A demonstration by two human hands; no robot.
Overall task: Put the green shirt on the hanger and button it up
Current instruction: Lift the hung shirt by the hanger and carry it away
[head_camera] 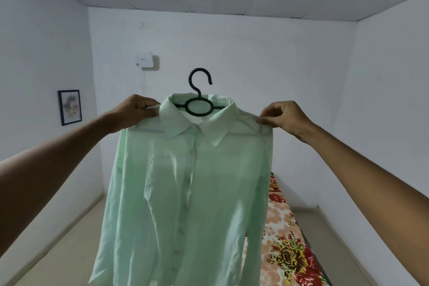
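At twelve o'clock, left hand [135,109] and right hand [282,116] each pinch a shoulder of the shirt [185,193] on its hanger [199,100]; light, limp cloth, best held there.

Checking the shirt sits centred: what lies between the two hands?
In the head view, between the left hand and right hand lie the green shirt collar and shoulders, with the black hanger ring and hook showing at the neck opening.
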